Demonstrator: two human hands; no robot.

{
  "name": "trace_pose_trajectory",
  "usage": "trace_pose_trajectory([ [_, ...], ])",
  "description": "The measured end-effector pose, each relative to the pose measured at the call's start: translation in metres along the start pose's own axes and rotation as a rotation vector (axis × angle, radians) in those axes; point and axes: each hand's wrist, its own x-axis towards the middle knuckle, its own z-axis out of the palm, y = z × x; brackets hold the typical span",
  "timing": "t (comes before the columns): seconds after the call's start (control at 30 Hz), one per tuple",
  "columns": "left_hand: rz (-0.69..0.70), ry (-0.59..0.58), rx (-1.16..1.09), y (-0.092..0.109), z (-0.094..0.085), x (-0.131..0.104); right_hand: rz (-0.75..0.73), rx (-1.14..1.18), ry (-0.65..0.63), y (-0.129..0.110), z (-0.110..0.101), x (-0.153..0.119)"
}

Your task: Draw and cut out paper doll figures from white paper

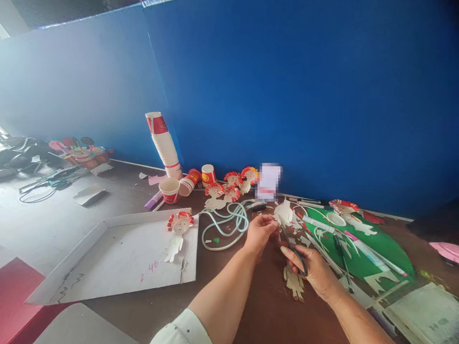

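Observation:
Pinched in my left hand (263, 232) is a white paper cutout (284, 212), held up over the brown table. My right hand (311, 267) grips dark-handled scissors (294, 248), whose blades point up and away to the paper's lower edge. How far the blades are apart I cannot make out. Below the scissors lies another pale paper figure (294, 283), partly hidden by my right fingers. Small paper scraps (303, 235) are scattered just beyond my hands. A green sheet (389, 243) with markers (369, 251) and white strips on it lies to the right.
A shallow white cardboard tray (118, 282) at left holds a paper doll (175, 236) with red curled hair. Paper cups (169, 190) and a tall leaning cup stack (167, 148) stand by the blue partition (287, 86). A coiled pale cable (225, 246) lies left of my hands.

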Motion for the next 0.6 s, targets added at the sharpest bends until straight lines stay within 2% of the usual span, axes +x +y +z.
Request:
trace_pose_trajectory([
  [0.6, 0.021, 0.034, 0.036, 0.0033, -0.0002, 0.0015, 0.031, 0.001, -0.021, -0.0007, 0.0006, 0.0009],
])
